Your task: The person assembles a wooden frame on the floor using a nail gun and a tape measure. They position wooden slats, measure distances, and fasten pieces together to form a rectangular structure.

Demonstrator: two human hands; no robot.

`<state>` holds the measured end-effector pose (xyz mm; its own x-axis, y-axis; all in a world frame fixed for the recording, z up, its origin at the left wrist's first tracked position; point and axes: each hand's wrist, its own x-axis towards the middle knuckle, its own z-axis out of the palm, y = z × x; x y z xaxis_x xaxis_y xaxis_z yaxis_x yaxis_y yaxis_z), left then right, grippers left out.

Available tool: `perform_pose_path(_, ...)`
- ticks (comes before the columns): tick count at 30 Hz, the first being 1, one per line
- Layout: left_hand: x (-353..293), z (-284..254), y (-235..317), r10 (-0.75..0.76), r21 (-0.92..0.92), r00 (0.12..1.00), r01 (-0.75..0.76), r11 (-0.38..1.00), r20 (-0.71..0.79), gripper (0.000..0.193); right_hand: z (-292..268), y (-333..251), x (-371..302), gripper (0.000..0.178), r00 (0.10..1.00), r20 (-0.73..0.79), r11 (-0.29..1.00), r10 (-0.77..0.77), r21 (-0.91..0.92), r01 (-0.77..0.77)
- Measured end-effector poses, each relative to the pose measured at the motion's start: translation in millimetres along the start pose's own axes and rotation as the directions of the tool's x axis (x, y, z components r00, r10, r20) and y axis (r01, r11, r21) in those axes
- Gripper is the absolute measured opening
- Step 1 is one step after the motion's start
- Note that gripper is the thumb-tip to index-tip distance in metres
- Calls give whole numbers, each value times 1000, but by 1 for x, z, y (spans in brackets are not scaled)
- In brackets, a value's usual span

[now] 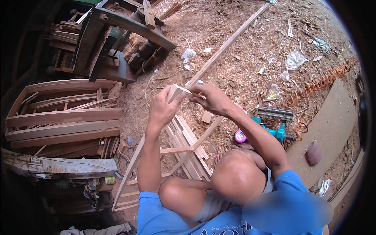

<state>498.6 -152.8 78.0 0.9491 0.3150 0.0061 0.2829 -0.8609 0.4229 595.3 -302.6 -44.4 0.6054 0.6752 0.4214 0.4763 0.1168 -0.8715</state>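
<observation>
My left hand [162, 106] is closed around a short pale wood block [175, 92], its thumb pressed on the near side. Close beside it, my right hand [211, 100] has its fingers bent and pinched together at the block's right end; whatever is between those fingertips is hidden. A long wooden strip [231, 41] slants away to the far right, its near end passing just behind the hands. Below the hands, a slender wooden frame [177, 150] with crossbars leans by my knees, over a stack of wood strips [190, 156] on the ground.
To the right lie a teal nail gun [279, 131], an orange coiled hose [325, 81], a pink tape measure [240, 136] and a flat board [331, 121] bearing a dark reddish piece [313, 153]. Stacked curved timbers [64, 116] and a metal machine stand [129, 23] occupy the left. Sawdust covers the ground.
</observation>
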Motion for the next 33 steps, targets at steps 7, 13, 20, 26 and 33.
perform_pose_path(7, -7, 3, 11, 49, 112, 992, -36, 993, -116, 46, 3, 4, -2, 33, 999, -49, 1000, -21, 15, 22)
perform_pose_path(13, -7, 0, 19, -13, 157, 999, 18, 987, -34, 36, 7, 10, -5, 34, 997, -74, 1000, -7, -6, 7)
perform_pose_path(20, -9, 2, 21, -11, 149, 999, 16, 989, -38, 33, 5, 9, -5, 35, 999, -39, 999, 35, 18, -34)
perform_pose_path(26, -8, 7, 16, 77, 174, 996, -66, 982, -55, 33, 4, 9, -6, 34, 998, -49, 996, 36, 84, -31)
perform_pose_path(33, -11, 4, 22, 46, 188, 998, -37, 982, -42, 33, 4, 9, -8, 35, 998, -49, 997, 45, 63, -42)
